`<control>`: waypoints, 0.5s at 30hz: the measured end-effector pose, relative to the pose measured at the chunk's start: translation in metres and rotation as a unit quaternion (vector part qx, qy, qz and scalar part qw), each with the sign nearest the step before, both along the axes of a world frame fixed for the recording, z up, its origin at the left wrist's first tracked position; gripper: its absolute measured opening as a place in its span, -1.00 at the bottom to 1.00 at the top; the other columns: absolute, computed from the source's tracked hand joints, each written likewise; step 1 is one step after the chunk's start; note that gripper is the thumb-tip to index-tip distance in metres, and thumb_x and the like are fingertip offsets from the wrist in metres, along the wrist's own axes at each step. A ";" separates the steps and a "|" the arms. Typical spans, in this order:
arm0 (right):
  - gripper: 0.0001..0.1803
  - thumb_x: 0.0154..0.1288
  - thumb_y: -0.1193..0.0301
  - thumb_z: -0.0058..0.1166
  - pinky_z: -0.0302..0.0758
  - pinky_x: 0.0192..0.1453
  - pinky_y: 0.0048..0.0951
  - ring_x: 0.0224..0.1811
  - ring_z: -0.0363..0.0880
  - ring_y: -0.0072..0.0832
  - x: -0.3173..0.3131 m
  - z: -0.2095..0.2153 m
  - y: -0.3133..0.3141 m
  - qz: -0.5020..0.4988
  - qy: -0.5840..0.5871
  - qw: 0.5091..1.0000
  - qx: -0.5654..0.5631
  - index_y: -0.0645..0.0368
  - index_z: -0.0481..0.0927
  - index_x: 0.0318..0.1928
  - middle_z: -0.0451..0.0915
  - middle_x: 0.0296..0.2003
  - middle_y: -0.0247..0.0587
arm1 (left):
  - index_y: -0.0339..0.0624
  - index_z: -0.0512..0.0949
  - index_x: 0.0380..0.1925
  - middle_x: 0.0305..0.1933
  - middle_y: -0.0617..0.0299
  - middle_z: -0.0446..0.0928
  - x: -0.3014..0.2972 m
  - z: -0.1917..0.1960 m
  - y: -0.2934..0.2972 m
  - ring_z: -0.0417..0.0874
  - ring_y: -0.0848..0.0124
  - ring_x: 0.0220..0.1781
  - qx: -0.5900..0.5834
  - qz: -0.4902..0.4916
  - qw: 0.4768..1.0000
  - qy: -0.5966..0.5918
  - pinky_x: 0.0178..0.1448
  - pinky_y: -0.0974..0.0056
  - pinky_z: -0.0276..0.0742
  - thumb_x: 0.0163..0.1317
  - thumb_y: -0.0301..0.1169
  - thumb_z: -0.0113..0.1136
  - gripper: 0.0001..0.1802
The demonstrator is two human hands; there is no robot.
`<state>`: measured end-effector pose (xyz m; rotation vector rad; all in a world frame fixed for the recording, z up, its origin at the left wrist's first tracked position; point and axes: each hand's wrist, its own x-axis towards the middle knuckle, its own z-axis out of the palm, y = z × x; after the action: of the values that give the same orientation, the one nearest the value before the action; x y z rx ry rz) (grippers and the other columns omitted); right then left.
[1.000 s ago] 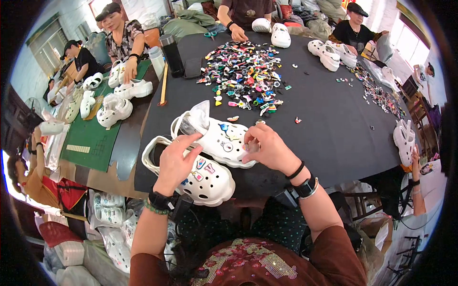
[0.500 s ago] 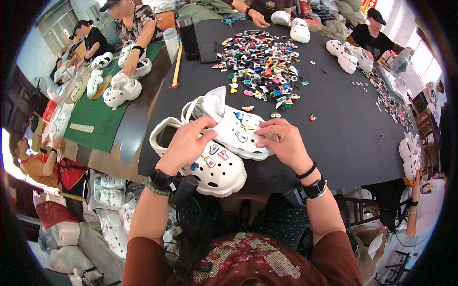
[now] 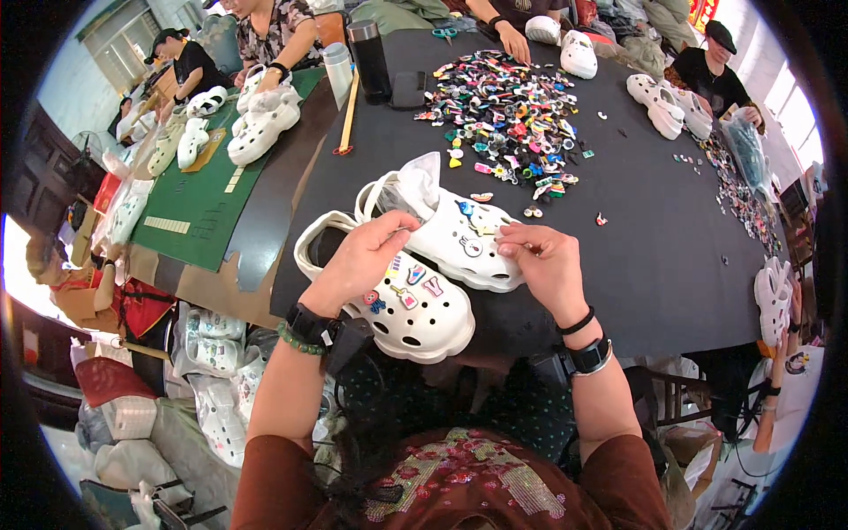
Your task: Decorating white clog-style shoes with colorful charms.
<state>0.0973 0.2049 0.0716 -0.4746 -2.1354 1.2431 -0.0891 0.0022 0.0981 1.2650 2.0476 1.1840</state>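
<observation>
Two white clogs lie side by side on the dark table before me. On the near clog point(image 3: 426, 331) sit several coloured charms, among them a red-and-blue figure and a pink letter shape. The far clog point(image 3: 455, 256) has a blue charm, a yellowish one and a white rabbit-face charm, with clear plastic wrap point(image 3: 417, 184) stuffed in its opening. My left hand point(image 3: 364, 261) is above the near clog, thumb and forefinger pinched on something too small to name. At the far clog's toe, my right hand point(image 3: 546, 265) has its fingers curled and pinched; what they hold is hidden.
A large charm pile point(image 3: 508, 119) spreads beyond the clogs. Left of it stand a black bottle point(image 3: 369, 66), a phone point(image 3: 408, 90) and a yellow stick point(image 3: 348, 115). Co-workers handle clogs at a green mat point(image 3: 199, 212). A co-worker's hand point(image 3: 512, 42) reaches the pile's far edge.
The whole view has shifted slightly to the right. My right fingers have drawn a little more together over the far clog's toe. The far co-worker's hand has moved to the charm pile.
</observation>
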 end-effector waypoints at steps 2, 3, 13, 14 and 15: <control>-0.87 0.12 0.51 0.32 0.63 -0.09 -0.44 -0.18 0.75 -0.40 -0.002 0.002 0.001 -0.003 0.004 0.999 -0.041 0.17 0.78 -0.27 0.75 -0.25 -0.10 | -0.23 0.51 -0.02 -0.14 0.35 0.54 -0.001 0.002 0.000 0.48 0.58 -0.06 0.007 -0.003 1.000 -0.014 0.08 0.43 0.40 0.46 -0.43 -0.01 -0.80; -0.86 0.13 0.56 0.29 0.61 -0.03 -0.46 -0.09 0.72 -0.40 -0.003 0.004 0.001 -0.013 -0.023 0.998 -0.050 0.22 0.77 -0.25 0.75 -0.22 -0.08 | -0.23 0.51 -0.02 -0.14 0.35 0.54 -0.002 0.003 0.000 0.47 0.58 -0.07 0.002 -0.009 1.000 -0.009 0.08 0.43 0.40 0.46 -0.42 -0.01 -0.80; -0.83 0.11 0.44 0.34 0.56 -0.28 -0.51 -0.42 0.71 -0.49 -0.007 0.012 -0.003 -0.066 -0.064 0.996 0.001 0.15 0.79 -0.25 0.74 -0.39 -0.11 | -0.23 0.51 -0.03 -0.18 0.35 0.53 -0.003 -0.002 0.002 0.48 0.58 -0.10 0.009 0.007 1.000 0.001 0.04 0.43 0.42 0.44 -0.44 0.00 -0.81; -0.83 0.11 0.44 0.34 0.56 -0.28 -0.51 -0.42 0.71 -0.49 -0.008 0.011 -0.002 -0.067 -0.063 0.996 0.004 0.15 0.79 -0.25 0.74 -0.39 -0.11 | -0.23 0.51 -0.03 -0.18 0.35 0.53 -0.003 -0.002 0.001 0.48 0.58 -0.10 0.011 0.005 1.000 0.001 0.04 0.43 0.42 0.44 -0.44 0.00 -0.81; -0.84 0.10 0.43 0.34 0.55 -0.30 -0.51 -0.44 0.69 -0.49 -0.009 0.008 0.000 -0.067 -0.059 0.996 -0.002 0.14 0.79 -0.26 0.74 -0.41 -0.12 | -0.23 0.51 -0.03 -0.18 0.35 0.54 -0.002 -0.002 0.002 0.48 0.58 -0.10 0.007 0.006 1.000 0.000 0.04 0.43 0.42 0.43 -0.45 0.01 -0.81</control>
<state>0.0885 0.2046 0.0796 -0.6972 -2.1605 1.1697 -0.0912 0.0039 0.0960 1.2605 2.0533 1.2068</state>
